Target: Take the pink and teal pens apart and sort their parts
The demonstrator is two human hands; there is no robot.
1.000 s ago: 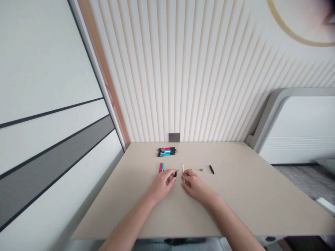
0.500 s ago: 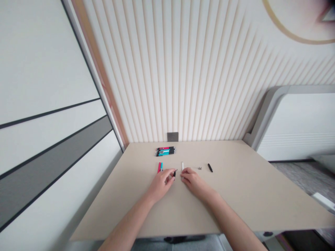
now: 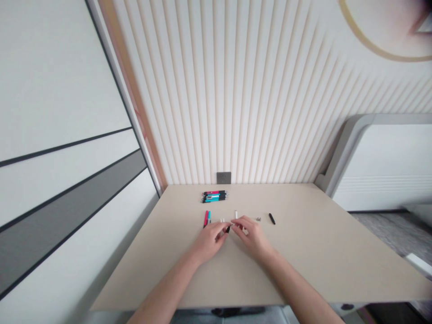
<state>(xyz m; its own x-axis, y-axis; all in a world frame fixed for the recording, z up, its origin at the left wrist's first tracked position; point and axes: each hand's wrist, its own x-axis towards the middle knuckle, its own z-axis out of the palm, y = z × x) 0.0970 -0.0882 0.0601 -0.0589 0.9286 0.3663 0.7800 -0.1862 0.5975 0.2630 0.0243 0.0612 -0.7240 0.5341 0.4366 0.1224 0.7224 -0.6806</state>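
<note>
My left hand (image 3: pixel 212 240) is closed round a small black pen part (image 3: pixel 228 229), held just above the table. Fingers pinched, my right hand (image 3: pixel 250 234) meets its upper end; whatever is between those fingertips is too small to make out. Right behind my hands lie a clear, thin tube (image 3: pixel 236 214) and some small white pieces (image 3: pixel 222 220). Beside my left hand are a red pen barrel (image 3: pixel 205 218) and a teal pen barrel (image 3: pixel 209 217), their near ends partly hidden. To the right are tiny metallic pieces (image 3: pixel 258 219) and a black pen part (image 3: pixel 272 218).
A row of several red, teal and black pens (image 3: pixel 215 196) lies at the back of the beige table (image 3: pixel 162 270). Behind it, a dark socket (image 3: pixel 223 177) sits on the ribbed wall. A white cabinet (image 3: pixel 60 90) stands at the left, a bed headboard (image 3: pixel 388 157) at the right.
My right hand has moved left and up from the table by the clear tube to meet the black pen part in my left hand. Small white pieces now show behind the left hand.
</note>
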